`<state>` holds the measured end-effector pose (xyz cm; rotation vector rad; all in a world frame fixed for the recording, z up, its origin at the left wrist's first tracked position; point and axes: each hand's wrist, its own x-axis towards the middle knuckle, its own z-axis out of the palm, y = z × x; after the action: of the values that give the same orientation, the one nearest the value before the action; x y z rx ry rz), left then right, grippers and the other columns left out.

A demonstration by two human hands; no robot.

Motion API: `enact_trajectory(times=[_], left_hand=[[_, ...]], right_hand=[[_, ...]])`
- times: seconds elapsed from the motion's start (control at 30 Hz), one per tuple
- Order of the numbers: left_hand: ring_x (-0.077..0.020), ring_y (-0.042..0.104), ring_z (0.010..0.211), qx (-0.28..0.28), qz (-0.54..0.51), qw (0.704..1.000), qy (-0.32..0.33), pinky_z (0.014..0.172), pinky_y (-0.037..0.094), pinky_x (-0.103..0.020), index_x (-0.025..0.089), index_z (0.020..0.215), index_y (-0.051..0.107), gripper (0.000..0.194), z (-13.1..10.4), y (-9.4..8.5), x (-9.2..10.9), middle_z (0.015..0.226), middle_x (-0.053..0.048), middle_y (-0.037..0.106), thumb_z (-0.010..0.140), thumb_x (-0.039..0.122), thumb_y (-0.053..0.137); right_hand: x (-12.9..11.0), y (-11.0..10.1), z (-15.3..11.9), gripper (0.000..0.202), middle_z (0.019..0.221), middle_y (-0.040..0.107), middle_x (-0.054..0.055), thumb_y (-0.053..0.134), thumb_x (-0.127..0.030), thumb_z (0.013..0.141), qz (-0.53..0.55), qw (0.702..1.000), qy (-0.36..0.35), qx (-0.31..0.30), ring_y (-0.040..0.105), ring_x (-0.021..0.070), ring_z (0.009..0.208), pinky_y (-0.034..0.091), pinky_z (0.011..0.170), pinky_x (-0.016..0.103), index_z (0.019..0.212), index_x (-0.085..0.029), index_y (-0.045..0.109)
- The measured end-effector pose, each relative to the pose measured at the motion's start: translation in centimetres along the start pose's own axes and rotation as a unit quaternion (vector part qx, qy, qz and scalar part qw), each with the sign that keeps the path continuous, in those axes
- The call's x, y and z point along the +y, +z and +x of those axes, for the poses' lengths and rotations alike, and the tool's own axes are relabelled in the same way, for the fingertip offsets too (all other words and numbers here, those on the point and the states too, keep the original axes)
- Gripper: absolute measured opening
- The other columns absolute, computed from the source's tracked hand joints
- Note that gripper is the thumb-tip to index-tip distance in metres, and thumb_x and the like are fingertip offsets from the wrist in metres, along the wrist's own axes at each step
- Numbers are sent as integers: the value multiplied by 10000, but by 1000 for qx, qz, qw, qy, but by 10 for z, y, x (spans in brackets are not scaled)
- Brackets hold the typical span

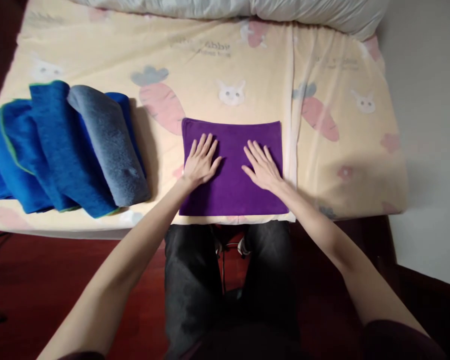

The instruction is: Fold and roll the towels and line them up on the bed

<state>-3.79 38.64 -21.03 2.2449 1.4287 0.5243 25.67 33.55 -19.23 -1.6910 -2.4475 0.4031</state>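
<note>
A purple cloth [232,170], flat and roughly rectangular, lies near the front edge of the bed, in the middle of the head view. Its left edge shows layered corners, as if folded. My left hand [201,162] rests palm down on its left part, fingers spread. On the right part lies my right hand [261,167], also palm down with fingers apart. Neither hand grips anything. The cloth beneath both palms is hidden.
To the left sits a pile of blue towels [60,150] with a grey-blue rolled towel [110,145] at its right side. A patterned sheet [195,75] covers the bed. A white quilt [217,7] lies along the back, and a pale wall [427,125] rises at right.
</note>
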Motion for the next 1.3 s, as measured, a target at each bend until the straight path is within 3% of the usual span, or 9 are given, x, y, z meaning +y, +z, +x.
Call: enact_trajectory(times=[0.07,0.17,0.27,0.4,0.57,0.67,0.87,1.07,1.3], left_hand=[[-316,98,1651,4,-9,1000,-27,1337,69,-555,179,1650,369,716,-17,-1,-3,1756,-110,228,1033,540,421],[-305,89,1653,36,0,996,-86,1342,42,-547,137,1652,348,709,-27,-8,-6,1762,-130,192,1042,496,380],[-311,59,1655,40,27,995,-91,1340,-6,-554,89,1646,344,711,-45,-8,12,1758,-152,185,1044,468,367],[-305,110,1651,20,34,998,-44,1346,47,-539,130,1653,356,674,-110,8,46,1757,-131,197,1051,434,363],[-315,135,1646,53,37,994,-85,1339,86,-562,142,1660,340,676,-177,19,54,1754,-157,192,1045,419,369],[-346,154,1639,57,26,992,-108,1324,128,-606,131,1643,366,677,-191,16,54,1738,-188,233,1026,407,399],[-340,250,1616,112,-17,983,-147,1324,233,-555,203,1620,402,669,-220,15,53,1709,-164,325,986,410,455],[-354,384,1543,129,-20,979,-157,1295,306,-512,82,1528,500,619,-236,14,52,1614,-250,426,951,296,435],[-336,542,1354,158,-31,971,-178,1203,415,-493,179,1419,614,487,-235,8,51,1347,-186,627,981,287,431]], right_hand=[[1,2,-22,712,1782,146,68,333,-511,1098,13,1000,14,-13,93,272,1661,71,1362,553,1709,-175,192],[15,0,-31,698,1770,157,139,308,-452,1103,13,992,119,28,118,287,1657,84,1356,559,1693,-89,217],[8,-5,-38,688,1757,168,186,319,-411,1099,7,988,146,56,121,317,1654,55,1347,591,1671,-35,256],[-28,5,-87,677,1763,191,105,346,-449,1098,22,997,41,57,125,266,1657,76,1360,531,1692,-137,258],[-48,19,-139,645,1746,242,137,378,-417,1091,38,991,107,78,198,278,1643,120,1346,547,1669,-135,325],[-56,17,-149,609,1723,303,161,392,-365,1076,42,981,159,102,241,292,1630,176,1331,563,1640,-133,391],[-71,25,-195,538,1644,451,187,338,-284,1045,65,938,235,248,395,352,1550,367,1227,614,1526,-162,547],[-71,26,-228,470,1523,590,173,397,-222,1001,58,954,205,211,557,338,1374,419,1166,545,1409,-174,627],[-68,17,-231,468,1486,619,180,393,-168,1008,74,954,210,203,548,319,1367,402,1167,524,1406,-145,638]])
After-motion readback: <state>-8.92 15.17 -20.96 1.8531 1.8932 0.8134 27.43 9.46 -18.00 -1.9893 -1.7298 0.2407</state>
